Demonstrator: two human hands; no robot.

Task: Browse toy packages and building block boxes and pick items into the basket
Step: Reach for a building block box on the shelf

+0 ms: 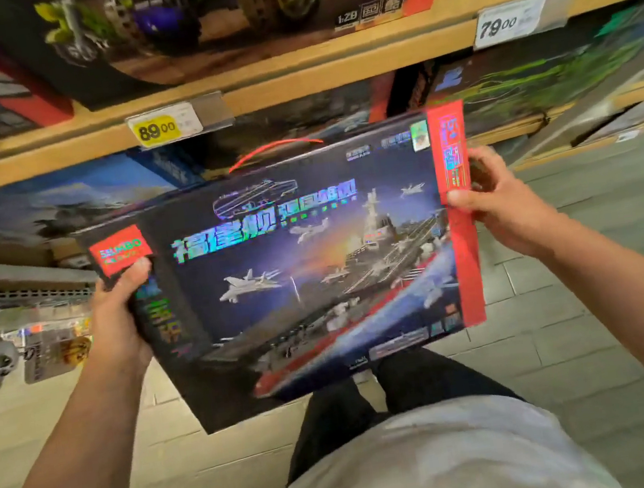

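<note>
Toy shelves (289,79) behind, both hands, left (115,318), right (508,201), gripping aircraft-carrier box (307,270)

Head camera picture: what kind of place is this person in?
Most likely a shop's toy aisle. Wooden shelves hold boxed toys, with price tags clipped to the shelf edge reading 89.00 and 79.00. Both hands, left hand and right hand, hold a building block box showing an aircraft carrier.
</note>
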